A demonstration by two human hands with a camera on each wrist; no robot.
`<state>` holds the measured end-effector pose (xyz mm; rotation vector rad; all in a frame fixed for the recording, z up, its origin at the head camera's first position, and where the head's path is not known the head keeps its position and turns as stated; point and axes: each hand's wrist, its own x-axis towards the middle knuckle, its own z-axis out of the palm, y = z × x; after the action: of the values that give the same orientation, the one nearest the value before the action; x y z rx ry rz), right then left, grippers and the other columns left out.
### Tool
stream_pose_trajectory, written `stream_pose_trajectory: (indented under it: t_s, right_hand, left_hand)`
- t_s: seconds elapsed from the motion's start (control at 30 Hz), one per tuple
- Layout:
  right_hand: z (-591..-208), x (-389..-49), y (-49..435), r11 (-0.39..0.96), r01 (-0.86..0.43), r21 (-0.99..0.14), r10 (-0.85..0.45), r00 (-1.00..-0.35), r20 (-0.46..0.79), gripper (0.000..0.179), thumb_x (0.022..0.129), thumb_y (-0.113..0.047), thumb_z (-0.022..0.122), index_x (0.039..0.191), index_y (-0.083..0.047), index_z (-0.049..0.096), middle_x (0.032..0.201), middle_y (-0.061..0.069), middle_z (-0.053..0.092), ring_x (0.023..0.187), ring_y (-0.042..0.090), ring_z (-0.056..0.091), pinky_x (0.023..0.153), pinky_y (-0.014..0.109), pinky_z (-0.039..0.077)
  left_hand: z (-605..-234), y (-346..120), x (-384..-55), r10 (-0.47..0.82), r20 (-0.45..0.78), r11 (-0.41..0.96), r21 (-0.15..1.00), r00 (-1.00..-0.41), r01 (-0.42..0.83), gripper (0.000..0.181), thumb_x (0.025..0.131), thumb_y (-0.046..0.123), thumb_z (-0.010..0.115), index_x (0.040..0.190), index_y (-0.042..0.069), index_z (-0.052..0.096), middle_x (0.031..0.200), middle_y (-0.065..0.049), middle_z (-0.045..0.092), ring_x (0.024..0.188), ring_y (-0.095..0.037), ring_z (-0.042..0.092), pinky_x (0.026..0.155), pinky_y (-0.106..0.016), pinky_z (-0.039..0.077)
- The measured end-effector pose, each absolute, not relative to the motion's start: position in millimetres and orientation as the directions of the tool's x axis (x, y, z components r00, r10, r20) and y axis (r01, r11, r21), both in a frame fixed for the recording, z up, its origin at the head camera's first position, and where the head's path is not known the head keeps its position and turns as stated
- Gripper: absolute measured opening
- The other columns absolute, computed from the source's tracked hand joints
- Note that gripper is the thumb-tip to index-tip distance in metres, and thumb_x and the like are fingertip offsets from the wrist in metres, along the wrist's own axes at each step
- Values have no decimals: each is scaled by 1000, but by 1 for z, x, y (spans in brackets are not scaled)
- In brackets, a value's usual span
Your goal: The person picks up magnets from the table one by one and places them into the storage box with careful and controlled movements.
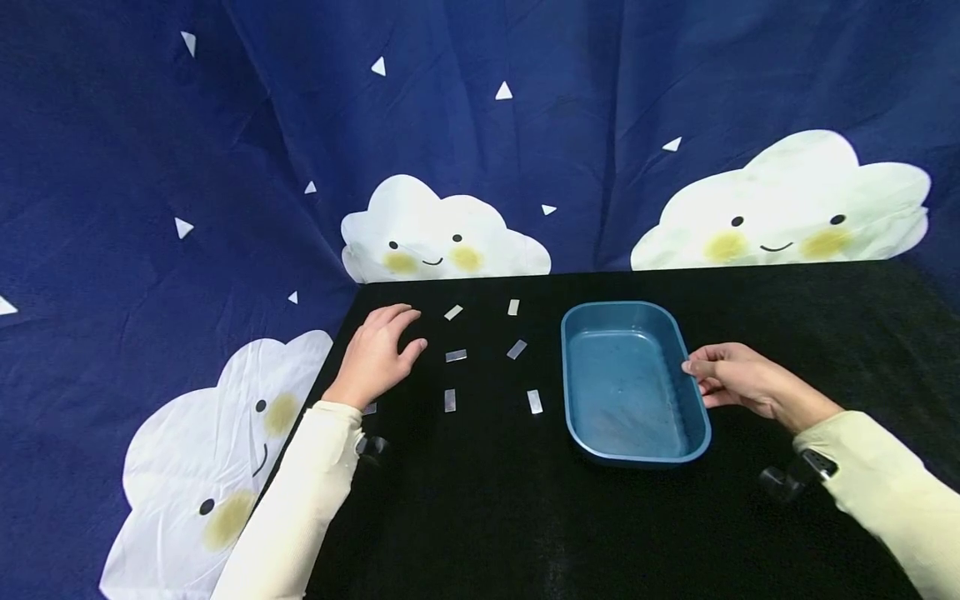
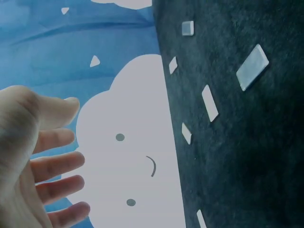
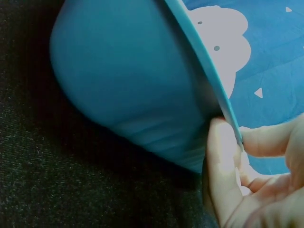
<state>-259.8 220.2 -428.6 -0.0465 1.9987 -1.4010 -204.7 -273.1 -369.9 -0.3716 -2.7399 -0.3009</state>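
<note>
A blue rectangular plastic tub [image 1: 630, 392] with rounded corners stands on the right half of the black surface, nothing in it. My right hand [image 1: 738, 379] pinches its right rim, thumb on the inner side and fingers against the outer wall, as the right wrist view [image 3: 223, 166] also shows. Whether the tub's base touches the surface, I cannot tell. My left hand [image 1: 378, 354] hovers at the left with fingers spread and holds nothing. Nearest to it are small whitish, flat rectangular pieces, among them one piece [image 1: 456, 356] and another piece [image 1: 453, 312]. One piece [image 1: 371, 408] is partly hidden by the left wrist.
More such pieces lie between the left hand and the tub, including a tilted piece [image 1: 517, 349] and a front piece [image 1: 534, 402]. A blue curtain [image 1: 480, 133] with white clouds hangs behind and to the left of the black cloth [image 1: 480, 508].
</note>
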Motion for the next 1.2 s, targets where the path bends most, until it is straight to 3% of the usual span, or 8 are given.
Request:
stream_pose_trajectory:
  t_s: [0.3, 0.63, 0.9, 1.2]
  right_hand:
    - [-428, -258, 219, 415, 342, -843, -394, -768, -505, 24, 102, -21, 49, 118, -4, 49, 84, -4, 61, 75, 7, 64, 73, 27, 60]
    - [-427, -257, 215, 415, 347, -841, -386, -770, -507, 24, 102, -22, 49, 118, -3, 49, 85, -3, 62, 73, 6, 65, 72, 26, 60]
    - [-429, -259, 217, 430, 344, -835, -375, -773, -512, 23, 102, -23, 49, 117, -5, 50, 84, -3, 62, 73, 6, 65, 71, 25, 59]
    - [-427, -257, 219, 427, 337, -839, -375, -778, -504, 24, 102, -22, 48, 118, -4, 50, 84, -3, 63, 74, 7, 66, 72, 26, 60]
  left_hand:
    - [-368, -288, -214, 196, 397, 941, 181, -896, 286, 42, 89, 22, 70, 126, 4, 65, 135, -15, 63, 129, -34, 53, 110, -49, 42]
    - [-372, -308, -235, 103, 338, 960, 214, -936, 183, 41, 89, 23, 69, 126, 3, 65, 135, -16, 61, 128, -37, 53, 108, -52, 42]
    - [-382, -337, -266, -26, 221, 969, 245, -975, 30, 42, 91, 26, 64, 128, 4, 64, 138, -18, 59, 130, -41, 52, 109, -55, 40]
    - [-390, -352, -279, -164, 89, 937, 325, -982, -127, 45, 92, 30, 58, 130, 5, 62, 137, -24, 58, 126, -45, 54, 105, -58, 42]
